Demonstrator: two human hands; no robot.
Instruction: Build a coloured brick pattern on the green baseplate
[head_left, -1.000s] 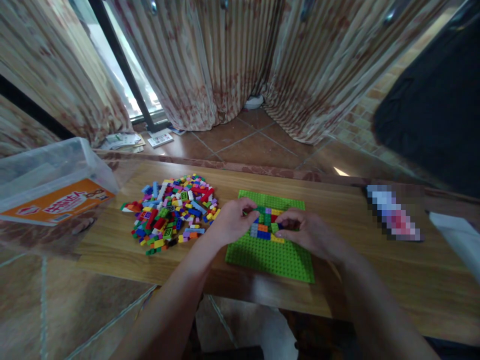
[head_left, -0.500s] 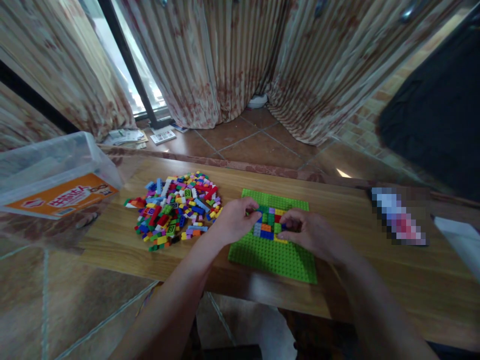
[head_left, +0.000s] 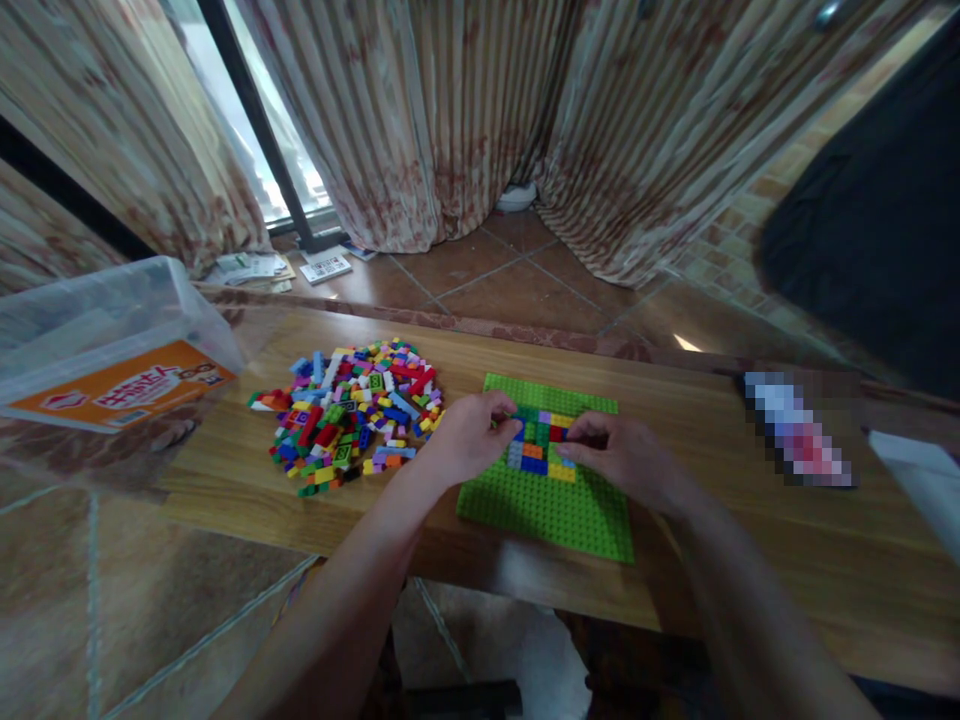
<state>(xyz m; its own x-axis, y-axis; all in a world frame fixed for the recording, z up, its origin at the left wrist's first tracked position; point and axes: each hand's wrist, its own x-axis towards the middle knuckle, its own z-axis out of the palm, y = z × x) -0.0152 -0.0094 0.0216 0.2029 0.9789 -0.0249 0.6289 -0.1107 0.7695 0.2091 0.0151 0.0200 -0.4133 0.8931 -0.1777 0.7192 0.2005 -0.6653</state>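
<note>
A green studded baseplate (head_left: 547,515) lies on the table with a patch of coloured toy bricks (head_left: 534,452) pressed onto its middle. My left hand (head_left: 472,438) rests at the patch's left side, thumb and index finger pinched together; whatever is between them is hidden. At the right side of the patch is my right hand (head_left: 626,455), its thumb and fingers closed in over the bricks. What those fingers grip, if anything, is too small to make out. Yellow bricks (head_left: 561,472) show just below the right thumb.
Left of the baseplate spreads a heap of loose bricks (head_left: 352,410). A clear plastic box (head_left: 202,325) with an orange label stands at the table's left end. A pixelated object (head_left: 799,430) lies on the right. Curtains (head_left: 472,120) hang beyond the wooden table (head_left: 705,420).
My right hand has closed its fingers somewhat and shifted up slightly, uncovering the yellow bricks at the patch's lower right. My left hand has stayed nearly still.
</note>
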